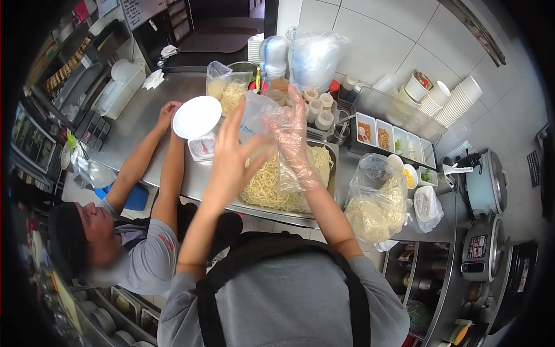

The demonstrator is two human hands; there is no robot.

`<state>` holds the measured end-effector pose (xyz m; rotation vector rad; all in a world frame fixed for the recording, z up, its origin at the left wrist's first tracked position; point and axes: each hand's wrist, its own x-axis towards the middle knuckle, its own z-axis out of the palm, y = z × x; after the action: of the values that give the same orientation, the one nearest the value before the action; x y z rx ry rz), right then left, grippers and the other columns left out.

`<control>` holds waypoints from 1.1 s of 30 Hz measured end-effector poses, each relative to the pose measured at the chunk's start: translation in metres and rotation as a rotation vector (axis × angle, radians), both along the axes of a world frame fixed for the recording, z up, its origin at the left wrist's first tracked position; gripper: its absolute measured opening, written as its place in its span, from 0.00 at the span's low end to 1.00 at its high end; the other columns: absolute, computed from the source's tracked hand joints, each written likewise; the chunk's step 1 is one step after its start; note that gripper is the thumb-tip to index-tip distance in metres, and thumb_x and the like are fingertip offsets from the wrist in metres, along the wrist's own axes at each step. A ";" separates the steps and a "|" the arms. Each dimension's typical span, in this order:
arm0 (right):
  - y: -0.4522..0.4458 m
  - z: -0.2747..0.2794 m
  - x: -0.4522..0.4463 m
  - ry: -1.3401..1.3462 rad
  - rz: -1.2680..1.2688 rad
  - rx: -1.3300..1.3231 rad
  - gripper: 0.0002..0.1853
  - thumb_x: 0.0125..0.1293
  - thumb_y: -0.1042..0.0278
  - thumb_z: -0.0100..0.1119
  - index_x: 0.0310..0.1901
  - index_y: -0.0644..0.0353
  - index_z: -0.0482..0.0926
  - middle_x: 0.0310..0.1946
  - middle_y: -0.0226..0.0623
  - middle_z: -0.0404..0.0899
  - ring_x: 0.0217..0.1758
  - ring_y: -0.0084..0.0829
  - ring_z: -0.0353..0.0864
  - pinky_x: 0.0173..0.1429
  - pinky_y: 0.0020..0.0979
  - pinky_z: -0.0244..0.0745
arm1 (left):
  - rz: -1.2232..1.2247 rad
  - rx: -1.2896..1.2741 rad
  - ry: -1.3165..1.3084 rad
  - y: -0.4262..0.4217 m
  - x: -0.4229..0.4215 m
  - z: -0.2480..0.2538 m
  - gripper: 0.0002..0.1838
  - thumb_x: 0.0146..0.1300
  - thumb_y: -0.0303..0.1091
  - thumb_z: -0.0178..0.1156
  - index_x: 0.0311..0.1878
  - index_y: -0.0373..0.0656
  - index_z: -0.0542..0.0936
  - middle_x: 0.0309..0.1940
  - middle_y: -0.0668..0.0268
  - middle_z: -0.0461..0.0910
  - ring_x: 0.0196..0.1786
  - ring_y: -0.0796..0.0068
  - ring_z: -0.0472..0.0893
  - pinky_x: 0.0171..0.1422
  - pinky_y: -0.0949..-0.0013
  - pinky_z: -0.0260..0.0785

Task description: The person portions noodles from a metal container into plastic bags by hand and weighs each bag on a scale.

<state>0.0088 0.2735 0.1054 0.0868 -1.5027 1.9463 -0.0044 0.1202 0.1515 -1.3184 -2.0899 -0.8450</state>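
Note:
My left hand point(234, 156) is bare, raised over the left end of a metal tray point(331, 168) of noodles point(270, 188). It is blurred by motion, with its fingers spread. My right hand point(295, 139) wears a loose clear plastic glove, its fingers stretched upward above the noodles. Between the two hands is a thin clear plastic piece point(254, 115) with blue print; whether my right hand touches it I cannot tell. Left of the tray stands a small kitchen scale point(202, 148) with a white bowl point(197, 117) on it.
A co-worker point(139, 248) is at the left, arms on the steel counter point(156, 104). Bagged noodles point(373, 202) lie right of the tray. Behind stand sauce bottles point(324, 118) and topping containers point(384, 136). Stacked paper cups point(462, 101) and a rice cooker point(483, 246) are at the right.

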 end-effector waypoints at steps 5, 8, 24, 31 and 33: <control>0.007 -0.014 0.001 -0.077 0.047 0.196 0.43 0.53 0.82 0.64 0.69 0.53 0.53 0.33 0.29 0.72 0.36 0.17 0.71 0.41 0.21 0.72 | 0.205 -0.005 -0.277 -0.014 -0.001 -0.060 0.17 0.52 0.26 0.63 0.48 0.38 0.77 0.59 0.52 0.71 0.43 0.59 0.80 0.43 0.64 0.73; 0.016 0.007 0.033 -0.412 0.418 0.118 0.39 0.51 0.81 0.67 0.66 0.57 0.61 0.27 0.24 0.70 0.32 0.14 0.71 0.37 0.19 0.70 | 0.265 0.123 -0.380 -0.033 -0.013 -0.072 0.21 0.51 0.21 0.61 0.51 0.36 0.76 0.57 0.55 0.73 0.31 0.68 0.82 0.34 0.69 0.73; 0.025 -0.117 0.007 -0.647 -0.005 1.214 0.23 0.54 0.69 0.58 0.55 0.59 0.73 0.57 0.50 0.69 0.56 0.45 0.74 0.58 0.39 0.71 | 0.175 0.472 -0.900 -0.122 0.033 -0.049 0.36 0.57 0.12 0.51 0.71 0.39 0.56 0.64 0.56 0.65 0.32 0.84 0.77 0.34 0.82 0.72; 0.051 -0.006 0.009 -0.377 0.040 0.887 0.19 0.53 0.71 0.63 0.48 0.66 0.75 0.43 0.41 0.73 0.42 0.37 0.78 0.47 0.33 0.73 | 0.107 0.340 -0.793 -0.146 0.037 -0.055 0.28 0.57 0.13 0.52 0.64 0.37 0.69 0.66 0.58 0.63 0.52 0.80 0.73 0.46 0.81 0.69; 0.047 0.029 0.022 -0.330 -0.088 1.070 0.22 0.50 0.70 0.66 0.48 0.66 0.75 0.43 0.42 0.71 0.41 0.41 0.78 0.48 0.35 0.71 | 0.127 0.394 -0.865 -0.142 0.037 -0.053 0.25 0.59 0.14 0.52 0.62 0.37 0.71 0.62 0.59 0.67 0.50 0.81 0.72 0.47 0.80 0.68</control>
<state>0.0308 0.3207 0.1348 0.1588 -2.5606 0.9196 0.0330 -0.0215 0.0984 -0.6362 -2.3696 -1.8892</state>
